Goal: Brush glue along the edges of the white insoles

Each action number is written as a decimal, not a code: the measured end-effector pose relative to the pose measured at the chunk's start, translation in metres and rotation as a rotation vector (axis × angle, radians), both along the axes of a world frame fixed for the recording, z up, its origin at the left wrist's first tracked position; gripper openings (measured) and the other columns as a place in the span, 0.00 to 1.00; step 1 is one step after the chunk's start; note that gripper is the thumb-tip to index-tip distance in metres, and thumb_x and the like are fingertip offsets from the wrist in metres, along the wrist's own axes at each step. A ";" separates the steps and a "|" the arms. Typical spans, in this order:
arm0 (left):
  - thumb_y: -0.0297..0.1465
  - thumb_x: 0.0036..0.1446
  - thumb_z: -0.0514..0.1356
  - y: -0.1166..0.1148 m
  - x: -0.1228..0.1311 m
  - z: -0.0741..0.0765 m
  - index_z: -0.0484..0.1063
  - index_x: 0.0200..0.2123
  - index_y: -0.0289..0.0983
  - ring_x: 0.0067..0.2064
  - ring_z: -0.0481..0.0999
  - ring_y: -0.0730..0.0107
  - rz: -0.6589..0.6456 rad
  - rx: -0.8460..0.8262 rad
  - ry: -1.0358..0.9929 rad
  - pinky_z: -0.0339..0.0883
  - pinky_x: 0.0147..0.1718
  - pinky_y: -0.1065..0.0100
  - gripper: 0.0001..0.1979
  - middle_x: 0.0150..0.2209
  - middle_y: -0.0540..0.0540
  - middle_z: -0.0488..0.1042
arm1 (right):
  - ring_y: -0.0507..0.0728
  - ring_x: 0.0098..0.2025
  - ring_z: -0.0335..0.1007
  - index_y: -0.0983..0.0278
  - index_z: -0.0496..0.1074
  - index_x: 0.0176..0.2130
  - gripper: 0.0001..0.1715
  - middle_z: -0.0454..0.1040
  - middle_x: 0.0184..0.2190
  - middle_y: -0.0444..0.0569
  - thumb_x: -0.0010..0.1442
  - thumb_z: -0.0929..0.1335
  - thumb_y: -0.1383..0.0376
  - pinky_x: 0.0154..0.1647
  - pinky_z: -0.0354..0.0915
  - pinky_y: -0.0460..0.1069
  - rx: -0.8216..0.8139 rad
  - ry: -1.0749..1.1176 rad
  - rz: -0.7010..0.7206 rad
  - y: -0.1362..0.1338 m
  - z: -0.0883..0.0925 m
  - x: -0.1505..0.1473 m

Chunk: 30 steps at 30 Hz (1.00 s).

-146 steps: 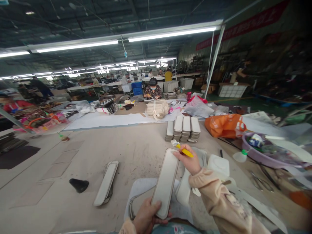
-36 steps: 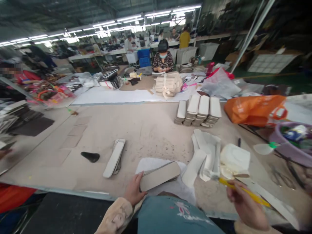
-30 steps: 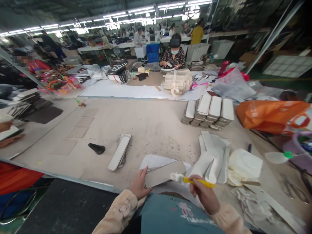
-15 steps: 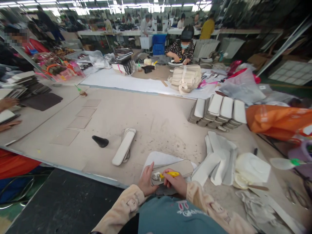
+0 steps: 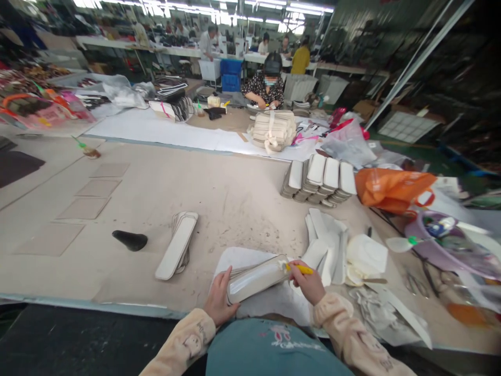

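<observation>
My right hand (image 5: 309,283) grips a yellow-handled brush (image 5: 300,269), its whitish bristles on the far right end of a long round-cornered panel (image 5: 254,281). A wet white sheen covers the panel's upper face. Under it, the edges of more panels fan out on a white sheet (image 5: 230,256). My left hand (image 5: 219,300) holds the panel's left end, thumb along the near side and fingers at the far side. Left of it lies a small fanned stack of white-topped panels (image 5: 178,245). A black, tapered object (image 5: 130,240) rests farther left.
Stacked panels (image 5: 319,177) stand at the back right. Loose white strips (image 5: 326,245), a cut-open white plastic container (image 5: 367,254), scissors (image 5: 417,284) and a purple basket (image 5: 450,256) lie on the right. Flat square pieces (image 5: 84,207) lie left. A co-worker (image 5: 266,86) sits opposite.
My right hand has drawn the brush rightward from the panel's left end to its right end, leaving the face shiny white. My left hand stays at the left end. The view has swung right.
</observation>
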<state>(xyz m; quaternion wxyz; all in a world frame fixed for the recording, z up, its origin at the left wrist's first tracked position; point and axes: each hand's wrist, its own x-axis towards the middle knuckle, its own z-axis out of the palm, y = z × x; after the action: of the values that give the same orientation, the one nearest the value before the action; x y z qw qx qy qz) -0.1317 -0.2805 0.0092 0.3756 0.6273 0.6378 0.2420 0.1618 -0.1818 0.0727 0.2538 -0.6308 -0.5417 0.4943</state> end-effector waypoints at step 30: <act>0.28 0.43 0.61 -0.002 0.003 0.004 0.43 0.65 0.37 0.60 0.60 0.50 -0.005 0.026 0.137 0.50 0.62 0.45 0.47 0.56 0.38 0.61 | 0.50 0.16 0.64 0.62 0.70 0.34 0.15 0.70 0.17 0.39 0.58 0.62 0.54 0.19 0.60 0.44 -0.093 0.020 0.097 -0.008 -0.002 -0.010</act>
<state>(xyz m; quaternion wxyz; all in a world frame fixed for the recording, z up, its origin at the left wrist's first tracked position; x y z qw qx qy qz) -0.1287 -0.2825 0.0133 0.3235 0.6489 0.6571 0.2060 0.1520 -0.1897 0.0711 0.2055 -0.6100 -0.5456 0.5367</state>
